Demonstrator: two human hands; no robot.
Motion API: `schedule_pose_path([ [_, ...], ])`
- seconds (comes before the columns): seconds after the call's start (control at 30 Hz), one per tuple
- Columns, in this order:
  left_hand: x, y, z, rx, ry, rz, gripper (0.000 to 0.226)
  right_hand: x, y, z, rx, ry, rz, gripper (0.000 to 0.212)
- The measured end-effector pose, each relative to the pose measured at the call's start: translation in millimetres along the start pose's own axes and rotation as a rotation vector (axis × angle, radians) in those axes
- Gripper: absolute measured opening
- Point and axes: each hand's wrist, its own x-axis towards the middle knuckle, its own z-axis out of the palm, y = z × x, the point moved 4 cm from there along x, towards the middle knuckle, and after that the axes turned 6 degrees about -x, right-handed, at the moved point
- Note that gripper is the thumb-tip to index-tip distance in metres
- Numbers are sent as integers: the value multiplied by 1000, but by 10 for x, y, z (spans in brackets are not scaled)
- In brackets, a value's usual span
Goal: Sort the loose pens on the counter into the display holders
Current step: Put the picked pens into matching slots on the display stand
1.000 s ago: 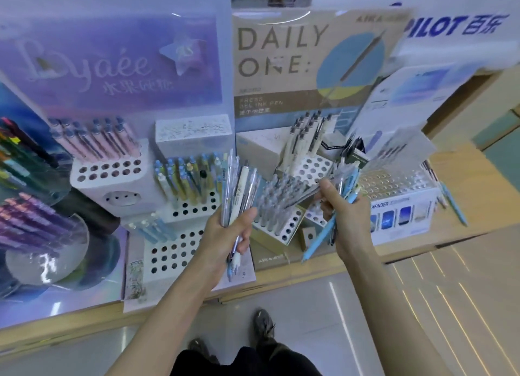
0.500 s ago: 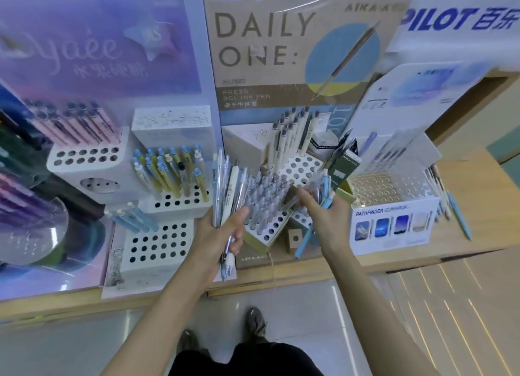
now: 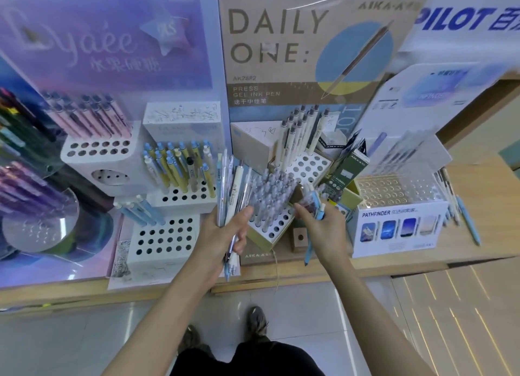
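My left hand (image 3: 225, 236) grips a fanned bundle of pens (image 3: 232, 187), clear, white and pale blue, upright in front of the displays. My right hand (image 3: 323, 229) holds a smaller bunch of pens (image 3: 316, 204) with blue barrels, one tip hanging below the palm. Its fingers reach toward the white perforated holder (image 3: 277, 226) packed with several clear-capped pens (image 3: 271, 195). Another holder (image 3: 308, 167) behind it carries cream pens. More loose pens (image 3: 461, 209) lie on the wooden counter at the right.
To the left stand white holders with blue-and-yellow pens (image 3: 180, 170), pink pens (image 3: 92, 117) and a mostly vacant grid (image 3: 166, 238). A clear PATHFINDER holder (image 3: 394, 204) sits right of my hand. Poster boards rise behind. The counter edge (image 3: 309, 277) runs below my wrists.
My right hand has dropped lower and moved left, toward the holder of clear-capped pens. My left hand keeps its bundle, almost still. The view has shifted closer to the displays.
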Motion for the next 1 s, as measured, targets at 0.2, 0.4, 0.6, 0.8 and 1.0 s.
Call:
schedule_pose_path([
  [0.2, -2, 36, 22, 9, -36, -30, 40, -62, 14, 119, -14, -47, 53, 23],
  [0.4, 12, 110, 48, 6, -75, -17, 36, -106, -109, 12, 177, 32, -14, 22],
  [0.6, 16, 121, 59, 9, -72, -23, 42, -37, -266, -57, 92, 44, -60, 25],
  [0.8, 18, 146, 69, 6, -79, -19, 44, 40, -323, -151, 21, -60, -143, 47],
  [1.0, 10, 145, 88, 7, -54, -19, 45, 85, -320, -191, 115, 13, -115, 16],
])
